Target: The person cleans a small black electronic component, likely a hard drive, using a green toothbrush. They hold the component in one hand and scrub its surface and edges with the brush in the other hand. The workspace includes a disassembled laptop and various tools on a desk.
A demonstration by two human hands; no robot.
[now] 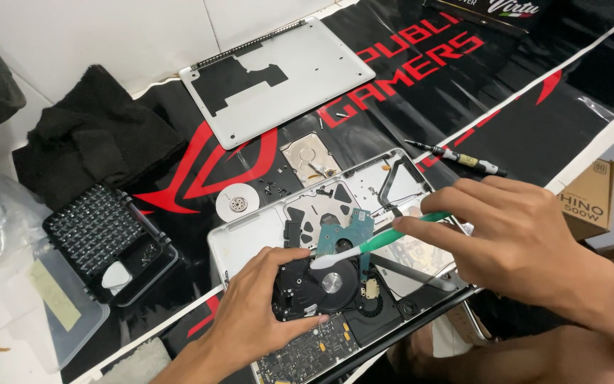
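My left hand (261,306) grips a black hard drive body (321,284) with its round motor hub showing, held over an opened silver laptop chassis (250,238). A small blue-green circuit board (346,231) stands at the drive's far edge. My right hand (520,238) holds a green and white toothbrush (371,245), its bristle end resting on the top of the drive near the board. The laptop's dark mainboard (307,352) shows below my left hand.
The laptop's silver bottom cover (293,78) lies at the back on a black and red mat. A drive lid (310,156), a shiny platter disc (236,203), loose screws, a screwdriver (456,158), a bit-set case (104,238), a black cloth (94,135) and a cardboard box (591,199) surround the laptop.
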